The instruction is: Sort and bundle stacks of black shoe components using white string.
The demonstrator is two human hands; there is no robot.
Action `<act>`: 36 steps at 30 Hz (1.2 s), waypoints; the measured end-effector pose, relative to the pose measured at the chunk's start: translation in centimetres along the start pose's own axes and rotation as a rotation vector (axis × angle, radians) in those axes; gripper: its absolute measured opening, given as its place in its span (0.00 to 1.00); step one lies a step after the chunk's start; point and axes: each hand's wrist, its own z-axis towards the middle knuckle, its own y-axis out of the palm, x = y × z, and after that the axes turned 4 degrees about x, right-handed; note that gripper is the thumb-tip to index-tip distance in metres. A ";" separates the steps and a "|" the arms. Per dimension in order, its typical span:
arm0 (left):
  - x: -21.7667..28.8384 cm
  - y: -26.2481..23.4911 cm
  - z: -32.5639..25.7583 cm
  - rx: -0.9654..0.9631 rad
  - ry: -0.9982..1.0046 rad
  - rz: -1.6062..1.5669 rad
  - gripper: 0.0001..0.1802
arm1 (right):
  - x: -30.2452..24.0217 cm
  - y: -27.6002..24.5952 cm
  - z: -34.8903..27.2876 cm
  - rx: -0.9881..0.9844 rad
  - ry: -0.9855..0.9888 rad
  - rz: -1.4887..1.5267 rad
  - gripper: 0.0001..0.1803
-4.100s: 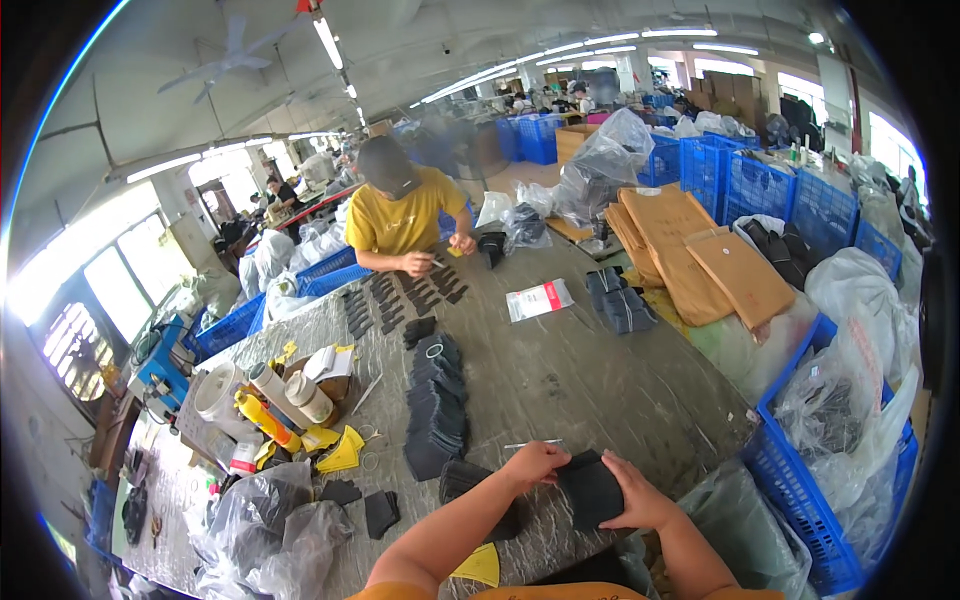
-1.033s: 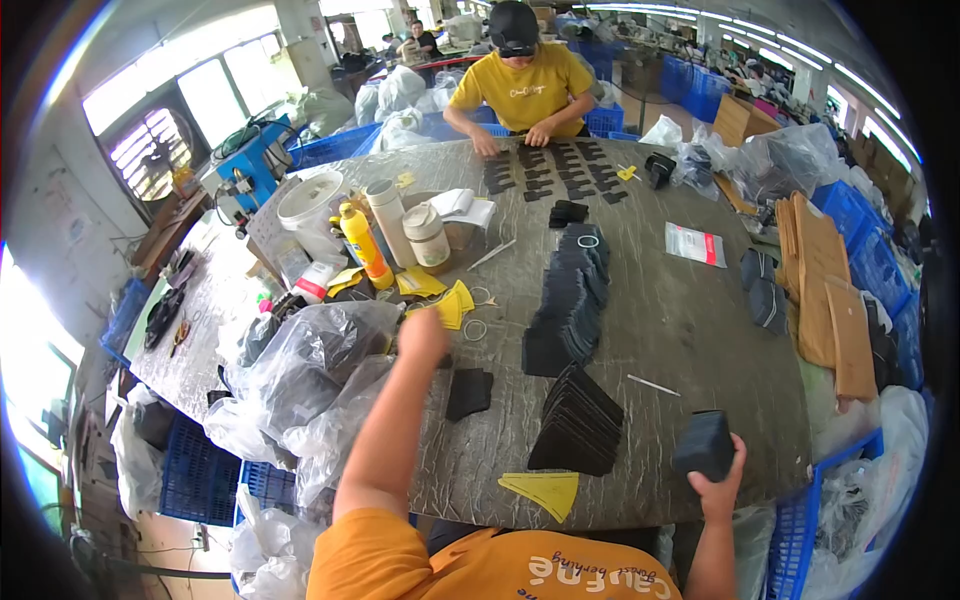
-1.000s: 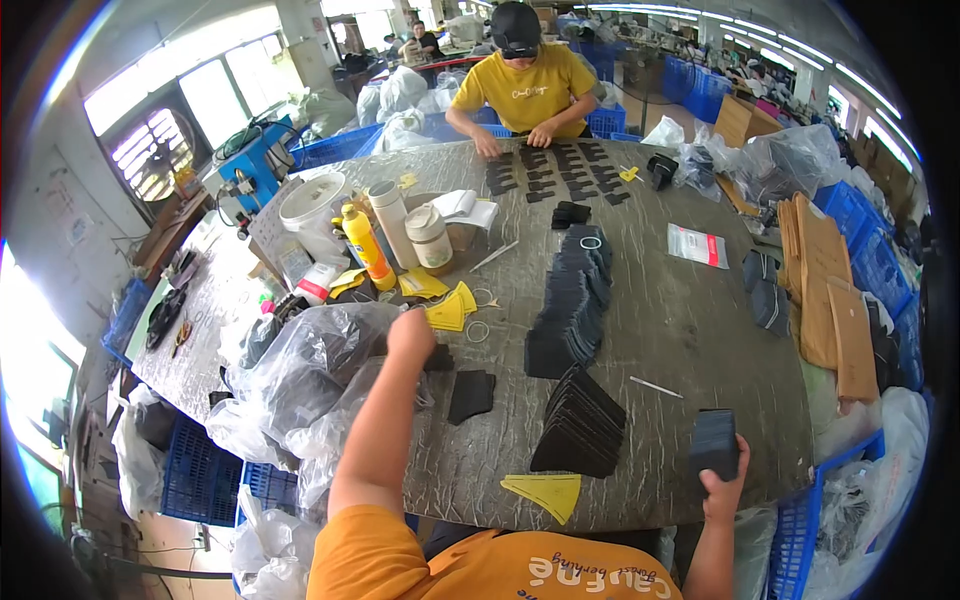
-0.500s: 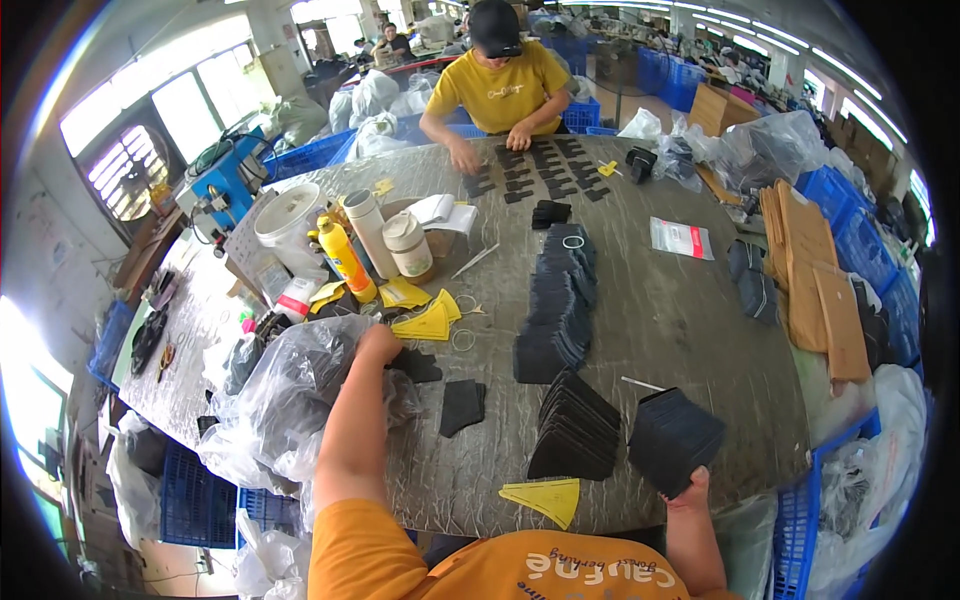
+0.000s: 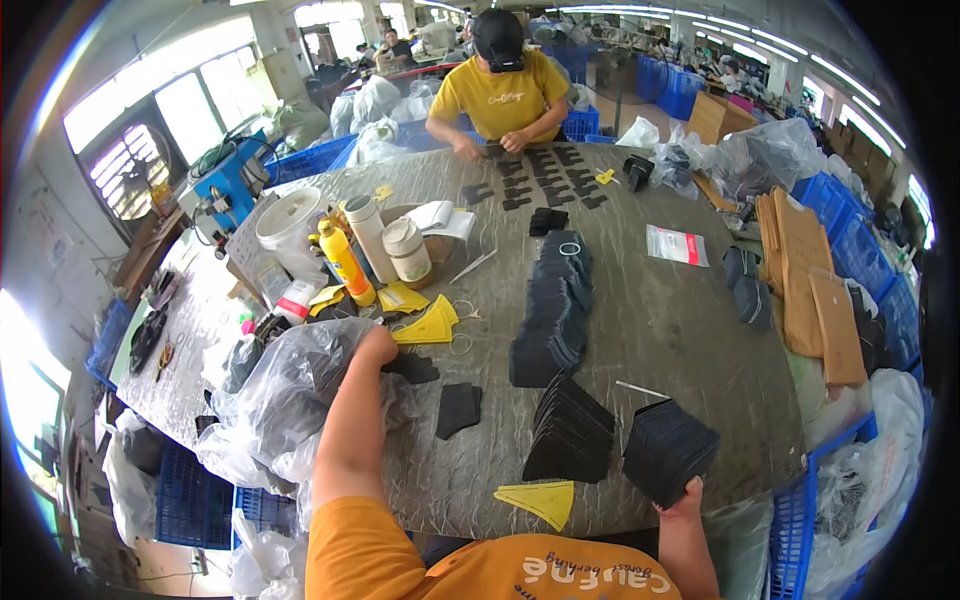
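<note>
My right hand (image 5: 683, 499) grips the lower corner of a thick stack of dark fabric pieces (image 5: 668, 450) at the near right of the table. My left arm stretches across a clear plastic bag (image 5: 300, 385) holding dark material. My left hand (image 5: 376, 346) is at the bag's far edge, beside a loose black piece (image 5: 410, 366); its fingers are hidden. Another black piece (image 5: 459, 410) lies flat nearby. Between my hands stand a fanned black stack (image 5: 568, 430), a long overlapping row of dark pieces (image 5: 552, 320) and a yellow pattern piece (image 5: 538, 503).
Yellow pieces (image 5: 430, 325), a yellow spray can (image 5: 345, 262), a jar (image 5: 407, 250) and a white bucket (image 5: 292, 222) crowd the left. Across the table a person in yellow (image 5: 500, 95) handles small black pieces (image 5: 550, 180). Brown paper bundles (image 5: 803, 270) lie at right.
The stack in my right hand has tilted a little, showing more of its layered edges. My left hand stays by the bag. The person opposite has brought both hands together.
</note>
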 end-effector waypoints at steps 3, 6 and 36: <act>4.1 -6.1 -1.1 -0.287 -0.291 -0.431 0.13 | -0.9 0.5 -0.5 0.073 -0.016 -0.043 0.41; 2.0 -6.0 -1.5 -0.101 -0.168 -0.587 0.13 | -0.9 0.1 -0.4 0.068 0.045 -0.013 0.40; 31.1 -6.3 -18.0 -1.132 0.144 -1.897 0.04 | 0.4 6.2 2.9 -0.301 0.081 0.449 0.44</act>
